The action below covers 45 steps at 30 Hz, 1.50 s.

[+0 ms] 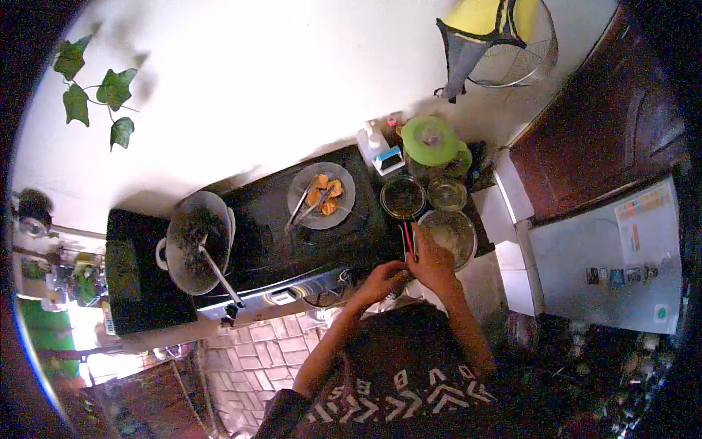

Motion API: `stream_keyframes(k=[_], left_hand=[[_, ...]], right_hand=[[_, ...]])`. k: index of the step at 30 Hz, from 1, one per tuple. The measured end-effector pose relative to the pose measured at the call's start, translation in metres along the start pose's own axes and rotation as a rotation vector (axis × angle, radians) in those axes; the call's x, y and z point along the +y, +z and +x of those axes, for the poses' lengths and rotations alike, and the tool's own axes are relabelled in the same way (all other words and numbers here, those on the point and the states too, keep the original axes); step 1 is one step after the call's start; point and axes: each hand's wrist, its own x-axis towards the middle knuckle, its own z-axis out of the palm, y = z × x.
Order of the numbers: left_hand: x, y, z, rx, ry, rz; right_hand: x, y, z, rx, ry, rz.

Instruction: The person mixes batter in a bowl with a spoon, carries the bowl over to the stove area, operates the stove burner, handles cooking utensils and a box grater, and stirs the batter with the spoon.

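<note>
My right hand [433, 262] is closed around a thin red-handled utensil [409, 238], whose upper end reaches a small round dark pan [403, 197]. Close beside it, my left hand [385, 283] has its fingers bent near the right hand's wrist side; what it holds, if anything, is too small to tell. A glass bowl [447, 194] and a larger round bowl [468, 238] lie right of the pan. On the black stove [256, 219], a plate [344, 183] carries orange-brown food pieces [329, 207] and metal tongs [300, 207].
At the left stands a wide pot [183, 252] with a long-handled spoon [219, 274] sticking out over the stove's front edge. A green-lidded container [433, 143] and a white and blue box [388, 160] are by the wall. A white fridge [599, 256] is at right.
</note>
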Motion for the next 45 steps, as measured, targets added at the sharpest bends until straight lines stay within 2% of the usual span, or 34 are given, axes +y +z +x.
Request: stream_keyframes(k=[3,5,7,9,10,11,14,15,17,20,24,26,27,30,32,33,35,36,37,39,41,42,45], left_hand=[[-0.011,-0.007,-0.003,-0.003,-0.103,0.007],[-0.02,-0.011,-0.007,0.003,-0.083,0.083],[-0.008,-0.015,-0.013,0.011,-0.056,0.16],[0.02,-0.019,-0.022,-0.047,-0.236,0.178],[0.006,-0.022,-0.022,-0.057,-0.247,0.102],[-0.006,-0.024,-0.022,-0.058,-0.24,0.111],[-0.046,-0.026,-0.011,-0.104,0.042,0.087],[-0.036,-0.025,-0.014,-0.118,0.042,0.084],[0.005,-0.025,-0.018,-0.174,-0.11,0.258],[0.012,-0.018,-0.018,-0.25,-0.135,0.142],[-0.043,-0.012,-0.003,-0.212,0.007,0.237],[-0.051,-0.013,-0.001,-0.267,-0.007,0.284],[-0.052,-0.012,-0.003,-0.268,-0.006,0.28],[-0.055,-0.01,-0.013,-0.166,0.074,0.375],[-0.058,-0.008,-0.013,-0.214,-0.031,0.301],[-0.052,-0.011,-0.017,-0.216,-0.033,0.315],[-0.033,-0.014,-0.024,-0.19,-0.052,0.306],[-0.034,-0.016,-0.022,-0.194,-0.05,0.316],[-0.039,-0.015,-0.016,-0.19,-0.019,0.308],[-0.054,-0.006,-0.002,-0.185,0.012,0.288],[-0.07,-0.002,0.01,-0.166,0.004,0.207],[-0.06,0.001,0.009,-0.153,-0.029,0.186],[-0.042,0.006,0.0,-0.08,-0.017,-0.045]], right_hand=[[0.001,0.0,0.007,-0.019,0.076,0.126],[0.01,0.007,0.009,0.122,-0.006,0.184],[0.002,-0.002,0.006,0.113,0.006,0.152],[-0.002,-0.004,0.007,0.114,0.012,0.12],[0.001,0.003,0.007,0.169,-0.017,0.109],[0.002,0.008,0.01,0.226,-0.044,0.098],[0.005,0.022,0.017,0.176,0.04,0.078],[0.004,0.023,0.018,0.179,0.054,0.074],[0.002,0.022,0.025,0.086,0.141,0.097],[0.009,0.031,0.033,0.072,0.132,0.126],[0.011,0.039,0.034,0.202,0.047,0.242],[-0.006,0.022,0.029,0.099,0.215,0.262],[-0.004,0.024,0.03,0.097,0.217,0.259],[0.013,0.046,0.032,0.157,0.173,0.431],[0.027,0.065,0.037,0.407,0.009,0.184],[0.024,0.061,0.038,0.415,0.011,0.195],[0.018,0.047,0.037,0.077,0.249,0.462],[0.028,0.066,0.042,0.086,0.25,0.469],[0.05,0.101,0.053,0.165,0.167,0.604],[0.059,0.107,0.053,0.235,0.084,0.729],[0.022,0.071,0.042,-0.237,0.536,1.622],[0.016,0.063,0.039,-0.326,0.572,1.752],[0.019,0.066,0.044,-0.32,0.636,1.728]])
